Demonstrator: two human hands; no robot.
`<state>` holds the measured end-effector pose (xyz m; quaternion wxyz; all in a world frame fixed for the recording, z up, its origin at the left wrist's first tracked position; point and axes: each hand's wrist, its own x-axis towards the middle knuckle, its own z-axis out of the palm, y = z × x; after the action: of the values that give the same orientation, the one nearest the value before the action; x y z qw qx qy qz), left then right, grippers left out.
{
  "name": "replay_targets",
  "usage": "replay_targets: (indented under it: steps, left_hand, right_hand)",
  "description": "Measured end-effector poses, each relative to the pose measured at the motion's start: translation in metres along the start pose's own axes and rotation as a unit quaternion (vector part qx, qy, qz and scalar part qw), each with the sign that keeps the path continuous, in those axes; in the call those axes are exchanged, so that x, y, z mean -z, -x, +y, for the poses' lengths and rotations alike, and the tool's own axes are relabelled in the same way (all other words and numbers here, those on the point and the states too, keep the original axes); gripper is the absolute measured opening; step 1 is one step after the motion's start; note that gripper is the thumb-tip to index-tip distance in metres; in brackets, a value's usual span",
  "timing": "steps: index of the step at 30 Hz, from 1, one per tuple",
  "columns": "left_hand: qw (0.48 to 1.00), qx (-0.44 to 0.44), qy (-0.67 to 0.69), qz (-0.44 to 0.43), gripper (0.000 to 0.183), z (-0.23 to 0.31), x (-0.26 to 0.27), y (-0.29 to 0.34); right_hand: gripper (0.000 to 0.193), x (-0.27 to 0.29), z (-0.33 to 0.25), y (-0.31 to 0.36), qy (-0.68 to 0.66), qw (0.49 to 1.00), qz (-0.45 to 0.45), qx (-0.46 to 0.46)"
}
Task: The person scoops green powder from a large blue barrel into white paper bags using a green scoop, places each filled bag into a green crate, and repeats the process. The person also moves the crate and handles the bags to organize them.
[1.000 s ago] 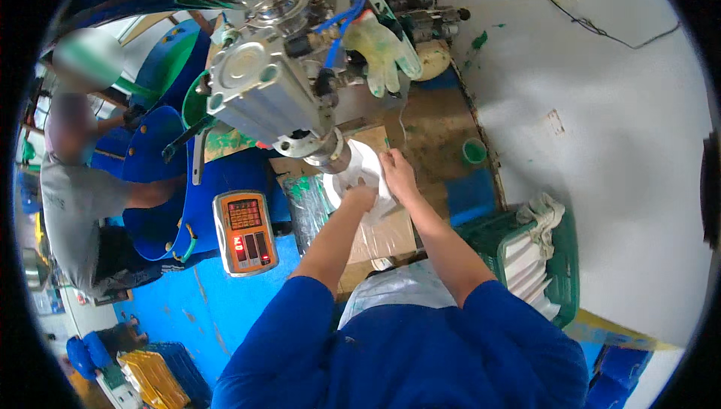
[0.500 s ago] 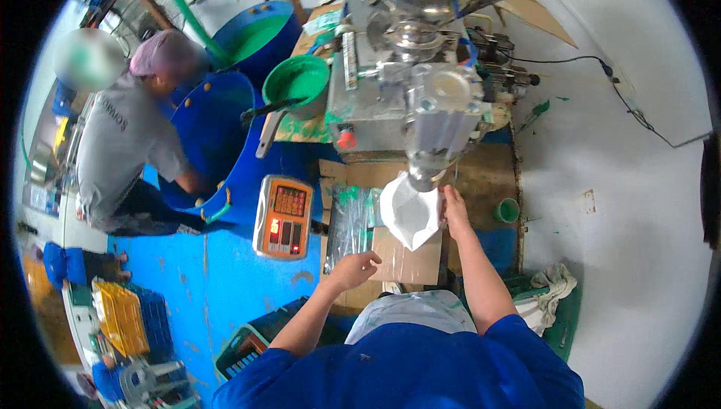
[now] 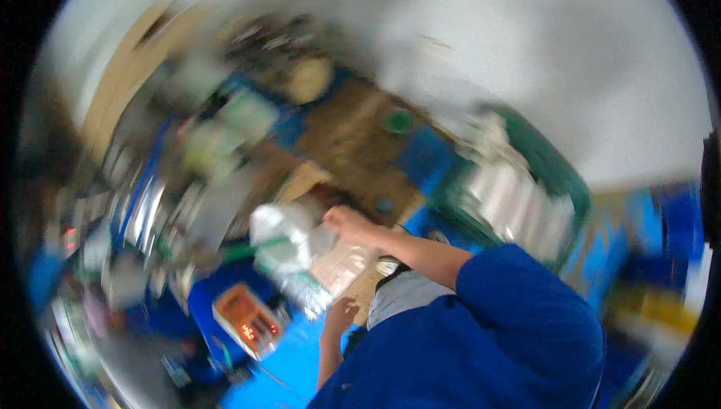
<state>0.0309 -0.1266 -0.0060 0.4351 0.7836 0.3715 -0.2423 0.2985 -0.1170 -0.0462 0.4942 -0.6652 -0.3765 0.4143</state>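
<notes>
Motion blurs the whole view. A white bag (image 3: 289, 236) stands at the centre-left above the board. Right against its edge, my right hand (image 3: 347, 223) has its fingers curled and appears to grip the rim; the fingertips are smeared. My left hand (image 3: 341, 316) is lower, near the front edge of the board, apart from the bag. Its fingers are loosely bent and nothing shows in them. Between the hands lies a brown cardboard piece (image 3: 342, 266), with clear plastic film (image 3: 306, 294) beside it.
An orange scale (image 3: 246, 320) with lit red digits is at lower left. A dark green crate (image 3: 567, 176) at right holds white packages (image 3: 518, 202). A small green cup (image 3: 399, 121) sits by the wall. Blurred machinery (image 3: 225, 138) occupies the upper left.
My view has swung toward the right, so the machine and scale shift left and the crate comes into view. My right hand stays beside the white bag; my left remains apart from it.
</notes>
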Motion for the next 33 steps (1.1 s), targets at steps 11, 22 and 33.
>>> replay_targets:
  steps: [11, 22, 33]
  left_hand:
    - [0.984, 0.005, -0.098, -0.151, 0.029, 0.061, -0.06, -0.093]
    - [0.998, -0.029, -0.03, -0.055, 0.028, 0.143, -0.09, -0.138]
    - [0.997, 0.025, -0.069, -0.016, 0.031, 0.095, -0.095, -0.087]
  right_hand:
    - [0.043, 0.332, 0.211, 0.306, 0.193, 0.656, 0.682, -0.259]
    - [0.043, 0.323, 0.277, 0.319, 0.076, 0.756, 0.432, -0.487]
    - [0.084, 0.263, 0.2, 0.183, 0.327, 0.864, 0.214, -0.318]
